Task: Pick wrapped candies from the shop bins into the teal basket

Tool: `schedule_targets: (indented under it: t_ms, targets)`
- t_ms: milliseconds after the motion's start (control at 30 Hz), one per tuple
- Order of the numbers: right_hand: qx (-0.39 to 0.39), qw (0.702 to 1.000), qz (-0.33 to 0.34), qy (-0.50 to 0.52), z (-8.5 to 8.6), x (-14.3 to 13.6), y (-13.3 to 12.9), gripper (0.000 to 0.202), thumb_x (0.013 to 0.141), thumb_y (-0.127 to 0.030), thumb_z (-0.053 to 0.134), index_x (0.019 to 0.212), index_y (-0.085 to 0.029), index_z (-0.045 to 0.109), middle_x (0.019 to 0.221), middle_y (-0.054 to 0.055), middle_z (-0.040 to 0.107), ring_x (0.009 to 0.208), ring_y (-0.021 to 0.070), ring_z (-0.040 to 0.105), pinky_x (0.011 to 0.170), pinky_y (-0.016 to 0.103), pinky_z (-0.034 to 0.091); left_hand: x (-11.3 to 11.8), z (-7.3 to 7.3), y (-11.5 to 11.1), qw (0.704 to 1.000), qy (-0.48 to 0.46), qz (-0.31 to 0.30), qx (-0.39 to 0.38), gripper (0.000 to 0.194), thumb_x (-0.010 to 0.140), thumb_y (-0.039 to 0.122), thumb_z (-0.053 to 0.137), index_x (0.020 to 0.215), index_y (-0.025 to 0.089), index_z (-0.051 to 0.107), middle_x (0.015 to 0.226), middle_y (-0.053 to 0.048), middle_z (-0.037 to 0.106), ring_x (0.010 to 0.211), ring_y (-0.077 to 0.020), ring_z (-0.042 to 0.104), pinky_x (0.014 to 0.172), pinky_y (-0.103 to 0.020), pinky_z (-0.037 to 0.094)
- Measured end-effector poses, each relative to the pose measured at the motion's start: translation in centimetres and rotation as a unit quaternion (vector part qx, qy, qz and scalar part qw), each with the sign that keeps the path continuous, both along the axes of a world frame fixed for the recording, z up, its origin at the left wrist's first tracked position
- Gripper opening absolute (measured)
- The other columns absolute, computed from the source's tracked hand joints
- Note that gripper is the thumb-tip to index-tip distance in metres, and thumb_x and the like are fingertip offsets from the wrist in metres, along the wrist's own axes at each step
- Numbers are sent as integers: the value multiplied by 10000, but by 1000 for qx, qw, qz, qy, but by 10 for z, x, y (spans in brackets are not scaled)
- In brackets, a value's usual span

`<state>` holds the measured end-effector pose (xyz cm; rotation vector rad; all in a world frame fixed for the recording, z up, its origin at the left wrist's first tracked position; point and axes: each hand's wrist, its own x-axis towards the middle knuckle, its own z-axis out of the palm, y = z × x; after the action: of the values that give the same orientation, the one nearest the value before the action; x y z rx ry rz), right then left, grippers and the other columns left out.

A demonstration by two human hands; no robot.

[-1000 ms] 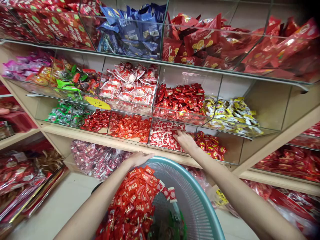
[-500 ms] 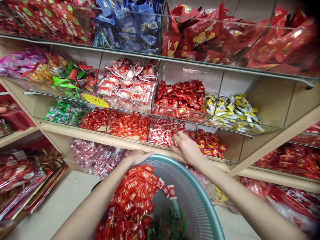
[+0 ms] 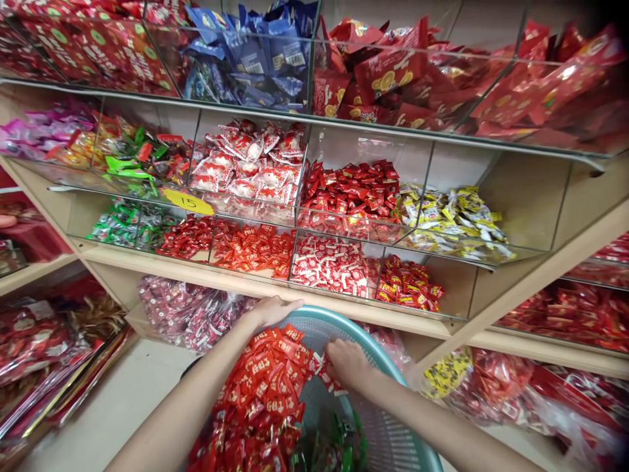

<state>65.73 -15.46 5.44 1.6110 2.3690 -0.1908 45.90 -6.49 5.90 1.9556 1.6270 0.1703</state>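
A blue-green plastic basket (image 3: 393, 367) with mesh sides sits in front of me below the shelves. My left hand (image 3: 272, 311) grips its far rim at the left. Inside the basket, my right hand (image 3: 346, 364) is closed in a fist, palm down, beside a few red-and-white wrapped candies (image 3: 317, 362). Whatever the fist holds is hidden. Red wrapped candies (image 3: 265, 387) heap up along the basket's left side, and dark green-wrapped sweets (image 3: 339, 439) lie at its bottom. Straight ahead stands a shelf bin of red-and-white candies (image 3: 329, 265).
Clear-fronted bins of red candies (image 3: 255, 249), yellow-and-red candies (image 3: 410, 283) and white-and-yellow candies (image 3: 455, 216) line the shelves. A yellow tag (image 3: 188, 201) reads 15. Bagged sweets (image 3: 191, 311) lie under the bottom shelf. A wooden upright (image 3: 531, 282) slants at the right.
My right hand has moved from the bin of red-and-white candies down into the basket and now makes a fist. My left hand stays on the rim.
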Motion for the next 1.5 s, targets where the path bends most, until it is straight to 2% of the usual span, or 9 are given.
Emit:
schedule_targets:
  t_ms: [200,267,367,467,533,733,1033,1367,1500]
  targets:
    - [8,1000,-2,4,3,-3,2,203,758,-214,541,927,-137,622,934,134,645,881,253,604,704,320,446,1,2,-1,1000,6,4,0,705,680,736,298,839,180,701,856,-95,696,851,-282,616,711,-284,411]
    - [31,999,2,27,18,-1,6,249,767,-301,550,956,-149,600,946,128,637,898,252,590,715,318,430,2,3,-1,1000,11,8,3,716,679,744,288,813,176,703,824,-96,697,821,-281,621,693,-285,414]
    - [102,992,0,79,54,8,25,264,809,-376,487,959,-176,573,900,104,637,846,216,590,681,285,402,2,3,-1,1000,13,16,10,725,673,752,287,832,181,704,836,-96,696,822,-284,621,698,-290,417]
    - [176,979,-34,99,84,19,56,238,850,-347,407,933,-189,565,851,84,636,802,191,586,645,261,371,1,2,0,1000,3,11,7,700,671,747,303,873,209,702,887,-91,693,858,-283,617,726,-293,414]
    - [204,973,-53,98,93,27,77,227,844,-317,412,958,-186,559,884,86,629,820,190,579,648,257,362,1,1,1,1000,-1,6,2,692,666,745,315,891,216,700,910,-96,689,880,-281,613,738,-292,412]
    - [180,976,-58,108,76,37,115,260,767,-293,519,1003,-191,560,1051,87,564,933,180,537,706,242,357,-3,-5,4,1000,0,11,-6,704,659,744,321,862,188,703,928,-112,684,879,-281,613,752,-286,406]
    - [143,982,-67,108,68,38,133,164,721,-239,550,863,-181,606,914,65,611,828,155,555,647,225,348,0,-5,4,1000,3,0,1,683,677,736,306,831,207,708,874,-89,696,864,-276,617,731,-280,408]
    - [165,975,-47,138,75,43,126,186,755,-320,520,842,-174,595,873,62,608,783,150,540,632,225,328,-1,-5,4,1000,-10,-1,-6,694,672,744,311,926,224,693,953,-80,682,915,-274,602,759,-278,401]
    - [221,954,-17,202,86,46,118,199,774,-343,500,835,-169,575,810,44,581,740,136,513,642,221,325,0,-4,3,1000,-6,-3,-1,703,675,745,305,905,209,699,933,-89,686,896,-275,608,757,-282,403]
